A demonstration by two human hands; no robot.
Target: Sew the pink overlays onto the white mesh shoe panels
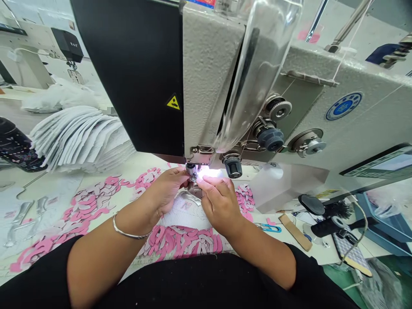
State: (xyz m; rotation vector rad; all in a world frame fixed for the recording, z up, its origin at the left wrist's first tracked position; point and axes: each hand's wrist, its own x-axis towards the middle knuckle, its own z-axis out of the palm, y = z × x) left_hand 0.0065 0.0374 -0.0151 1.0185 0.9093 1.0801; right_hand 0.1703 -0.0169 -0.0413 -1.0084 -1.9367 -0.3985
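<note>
With the sewing machine's (207,77) brightly lit needle area as the dial's centre, the left hand (167,189) sits at eight o'clock, thumb and forefinger drawn together beside the presser foot; whether anything is pinched between them I cannot tell. The right hand (222,204), at between four and five, is half curled with its fingertips in the glare, and its grip cannot be told either. The white textured piece (185,213) marked with an N lies at six o'clock, between the hands, its far edge hidden. Just below it is a heap of pink and white cut pieces (180,240). Between three and four, well apart, a blue bin (384,237) holds crumpled clear plastic (388,199). At ten o'clock rests a translucent plastic bag (58,98), its contents too unclear to name, behind a fanned stack of white pieces (80,137). Blue-handled snips (270,228) lie at four.
</note>
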